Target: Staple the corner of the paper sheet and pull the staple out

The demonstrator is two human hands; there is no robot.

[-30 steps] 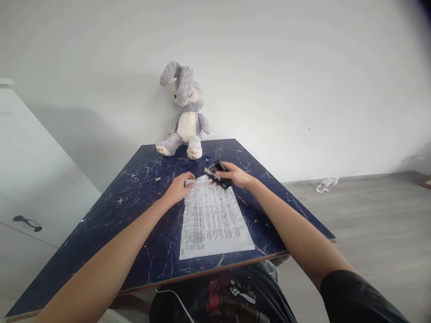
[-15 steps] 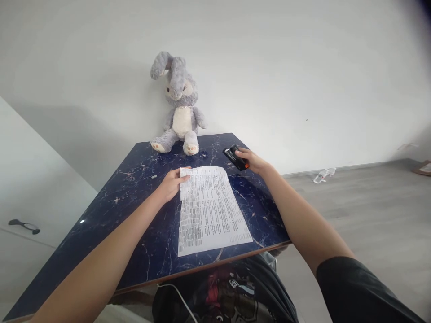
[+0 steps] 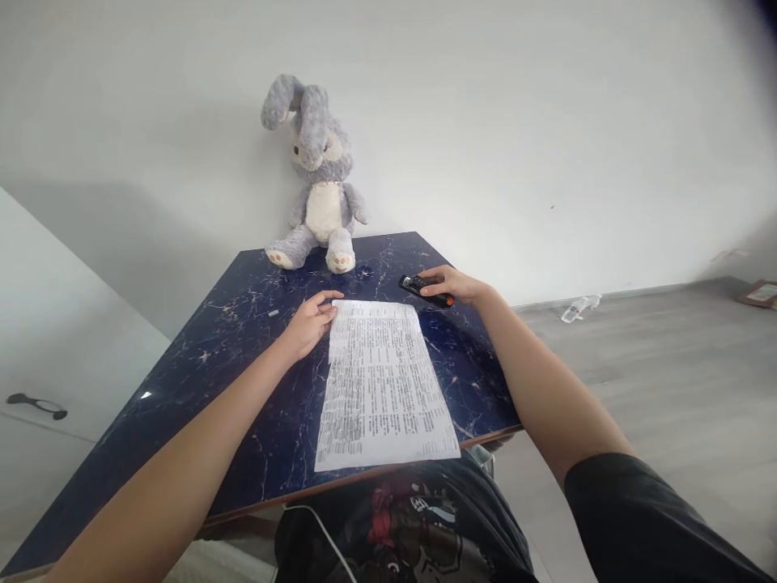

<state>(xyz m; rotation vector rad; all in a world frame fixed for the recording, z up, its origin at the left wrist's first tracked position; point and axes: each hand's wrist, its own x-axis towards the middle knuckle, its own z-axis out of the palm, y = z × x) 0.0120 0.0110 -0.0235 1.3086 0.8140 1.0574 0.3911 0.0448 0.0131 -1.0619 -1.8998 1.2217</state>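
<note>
Paper (image 3: 385,380), white and densely printed, lies on the dark blue marbled worktop (image 3: 231,356), its long side running away from the person and its lower edge at the front edge of the surface. Left hand (image 3: 308,325) is at the paper's top left corner: thumb at the side margin, index finger extended along the top edge, grip loosely curved. Cannot tell whether the corner is pinched or merely touched. Right hand (image 3: 454,286) has its grip closed from above on a black stapler (image 3: 428,299) with an orange end, located beyond the paper's top right corner and apart from it. Cannot tell whether the stapler bears on the worktop or sits slightly above it. Small pale piece (image 3: 273,312) lies left of the left hand, not touching it. Grey plush rabbit (image 3: 324,212) sits upright at the far edge, near the white wall (image 3: 486,162), one ear folded forward. White cabinet (image 3: 54,316) with dark handle (image 3: 36,405) at the left. Clear plastic item (image 3: 579,308) on the grey floor (image 3: 637,380) to the right; brown box (image 3: 758,294) farther right, partly cut off. White cable (image 3: 321,534) hangs below the worktop, against dark printed clothing (image 3: 418,526).
</note>
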